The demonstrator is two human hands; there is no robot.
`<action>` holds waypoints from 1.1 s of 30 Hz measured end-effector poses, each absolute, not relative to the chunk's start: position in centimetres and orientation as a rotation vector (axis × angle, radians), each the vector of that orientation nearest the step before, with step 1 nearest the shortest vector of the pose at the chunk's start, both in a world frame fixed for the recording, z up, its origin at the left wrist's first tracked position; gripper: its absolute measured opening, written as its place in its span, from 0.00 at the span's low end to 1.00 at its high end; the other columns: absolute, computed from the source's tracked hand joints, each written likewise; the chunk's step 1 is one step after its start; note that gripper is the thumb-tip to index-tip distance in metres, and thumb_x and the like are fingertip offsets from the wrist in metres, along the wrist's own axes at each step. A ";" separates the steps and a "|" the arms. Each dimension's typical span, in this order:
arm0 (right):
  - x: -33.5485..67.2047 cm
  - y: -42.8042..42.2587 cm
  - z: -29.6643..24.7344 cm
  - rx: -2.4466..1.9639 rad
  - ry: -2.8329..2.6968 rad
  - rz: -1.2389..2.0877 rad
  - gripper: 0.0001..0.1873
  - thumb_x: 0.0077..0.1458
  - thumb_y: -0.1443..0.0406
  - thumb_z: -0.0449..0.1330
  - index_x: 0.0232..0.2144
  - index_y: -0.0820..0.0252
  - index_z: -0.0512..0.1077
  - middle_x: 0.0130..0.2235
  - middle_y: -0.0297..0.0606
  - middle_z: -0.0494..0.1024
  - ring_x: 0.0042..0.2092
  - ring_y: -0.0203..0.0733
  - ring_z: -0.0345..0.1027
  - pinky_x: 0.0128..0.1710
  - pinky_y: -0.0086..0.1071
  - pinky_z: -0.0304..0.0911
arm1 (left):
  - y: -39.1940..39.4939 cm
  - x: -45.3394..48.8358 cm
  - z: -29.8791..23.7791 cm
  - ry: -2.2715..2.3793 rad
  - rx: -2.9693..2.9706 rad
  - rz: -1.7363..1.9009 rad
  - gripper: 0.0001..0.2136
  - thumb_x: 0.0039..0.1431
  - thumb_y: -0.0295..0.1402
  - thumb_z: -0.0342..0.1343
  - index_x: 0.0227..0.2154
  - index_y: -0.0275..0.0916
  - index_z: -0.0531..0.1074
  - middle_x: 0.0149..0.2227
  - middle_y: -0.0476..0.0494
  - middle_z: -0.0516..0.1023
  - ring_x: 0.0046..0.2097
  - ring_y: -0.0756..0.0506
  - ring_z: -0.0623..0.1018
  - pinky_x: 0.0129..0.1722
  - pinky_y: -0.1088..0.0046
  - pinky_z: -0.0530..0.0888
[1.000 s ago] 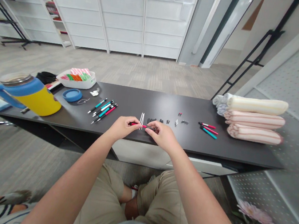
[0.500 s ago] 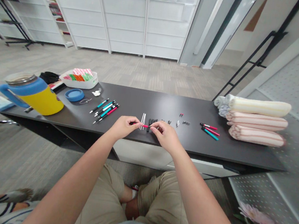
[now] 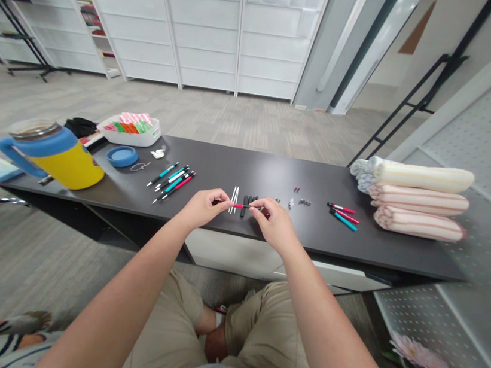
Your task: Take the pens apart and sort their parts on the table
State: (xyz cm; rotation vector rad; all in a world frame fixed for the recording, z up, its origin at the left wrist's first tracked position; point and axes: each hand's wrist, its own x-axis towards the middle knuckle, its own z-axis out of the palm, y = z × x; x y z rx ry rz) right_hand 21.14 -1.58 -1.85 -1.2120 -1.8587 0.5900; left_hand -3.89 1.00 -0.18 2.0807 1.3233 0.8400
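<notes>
Between thumb and fingers, my left hand (image 3: 206,208) pinches a red pen barrel (image 3: 238,206) above the front of the dark table. My right hand (image 3: 270,217) is closed on the dark slim part (image 3: 250,207) at the barrel's right end; whether that part is joined to the barrel I cannot tell. Behind the barrel lie thin white pen refills (image 3: 235,195). Several black rubber grips (image 3: 245,201) lie beside them, partly hidden by my right hand. Further right are small springs (image 3: 304,202), small clear pieces (image 3: 291,203) and tiny red-tipped pieces (image 3: 297,189).
Several pens (image 3: 174,183) lie left of my hands. Red and teal barrels (image 3: 344,216) lie right, before rolled towels (image 3: 422,198). At left stand a yellow-blue jug (image 3: 65,157), a blue lid (image 3: 122,156) and a white basket (image 3: 147,138). A person's leg shows at lower left.
My right hand has shifted slightly right, and more of the dark part shows between its fingertips and the red barrel. My left hand stays in place.
</notes>
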 end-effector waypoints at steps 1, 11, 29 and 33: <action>21.2 -1.6 -1.9 -1.217 -1.852 0.593 0.07 0.65 0.61 0.61 0.41 0.54 0.79 0.39 0.38 0.80 0.36 0.41 0.69 0.40 0.35 0.64 | 1.0 -3.9 -0.2 1.322 2.083 0.836 0.17 0.65 0.49 0.58 0.33 0.40 0.79 0.32 0.49 0.82 0.33 0.47 0.75 0.33 0.73 0.66; 21.5 -1.8 -2.0 -1.265 -1.567 0.859 0.17 0.65 0.50 0.59 0.43 0.55 0.75 0.34 0.36 0.77 0.28 0.38 0.67 0.27 0.31 0.63 | 0.9 -5.0 0.1 1.289 1.831 1.038 0.18 0.66 0.50 0.56 0.34 0.39 0.75 0.25 0.53 0.71 0.28 0.50 0.67 0.29 0.75 0.62; 21.2 -1.5 -2.1 -1.309 -1.692 0.726 0.12 0.64 0.55 0.61 0.42 0.55 0.78 0.35 0.36 0.80 0.33 0.41 0.69 0.34 0.34 0.63 | 1.4 -4.4 -0.9 1.204 1.999 1.097 0.17 0.73 0.39 0.46 0.51 0.45 0.79 0.36 0.47 0.69 0.33 0.49 0.69 0.35 0.72 0.68; 21.0 -1.6 -1.9 -1.284 -1.768 0.671 0.10 0.65 0.58 0.61 0.41 0.54 0.79 0.37 0.36 0.81 0.33 0.41 0.70 0.36 0.35 0.64 | 1.0 -3.9 -0.6 1.192 2.206 1.005 0.12 0.67 0.42 0.58 0.43 0.44 0.83 0.35 0.47 0.66 0.34 0.48 0.69 0.37 0.71 0.68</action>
